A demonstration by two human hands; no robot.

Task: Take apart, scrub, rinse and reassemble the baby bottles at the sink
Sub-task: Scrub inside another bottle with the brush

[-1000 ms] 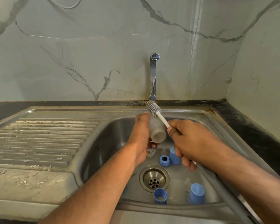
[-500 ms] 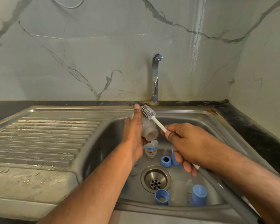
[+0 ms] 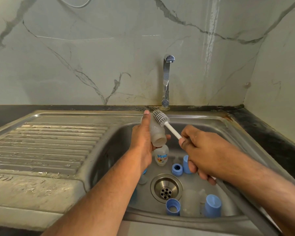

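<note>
My left hand grips a cloudy clear baby bottle above the sink basin, tilted with its open mouth toward me. My right hand holds the white handle of a bottle brush; its grey bristle head lies against the outside of the bottle's far end. Below in the basin lies a second bottle with a printed label. Blue rings and caps sit around the drain, with more blue parts and clear pieces near the front wall.
The steel sink has a ribbed, wet draining board on the left. A chrome tap stands at the back wall, with no water running. A dark counter runs along the right side under marble-patterned walls.
Both hands have shifted slightly left with the bottle and brush. The brush head now lies along the bottle's far end, and the printed bottle below has come into sight.
</note>
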